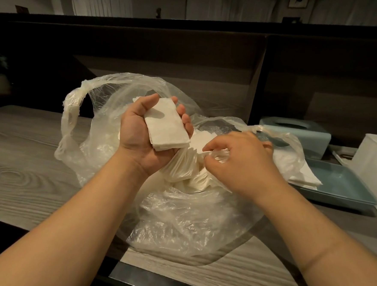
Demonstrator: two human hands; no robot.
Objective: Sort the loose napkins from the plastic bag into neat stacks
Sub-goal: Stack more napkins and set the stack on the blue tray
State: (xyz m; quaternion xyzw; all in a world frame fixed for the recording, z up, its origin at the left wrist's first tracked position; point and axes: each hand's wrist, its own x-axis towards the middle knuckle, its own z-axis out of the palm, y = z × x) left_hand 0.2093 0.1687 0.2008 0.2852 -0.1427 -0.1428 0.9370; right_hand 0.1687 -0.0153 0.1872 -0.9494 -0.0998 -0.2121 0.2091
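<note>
A clear plastic bag (177,220) lies open on the wooden counter, with loose white napkins (187,171) heaped inside it. My left hand (139,135) is raised above the bag, palm up, holding a small neat stack of white napkins (166,128) between thumb and fingers. My right hand (240,160) is just right of it, down in the bag's mouth, its fingertips pinching the edge of a loose napkin. A few napkins (303,175) lie in the blue tray on the right.
A shallow blue tray (345,189) sits right of the bag, a light blue tissue box (300,130) behind it and a white container (375,165) at the far right. A dark wall panel rises behind. The counter edge (44,219) runs along the front.
</note>
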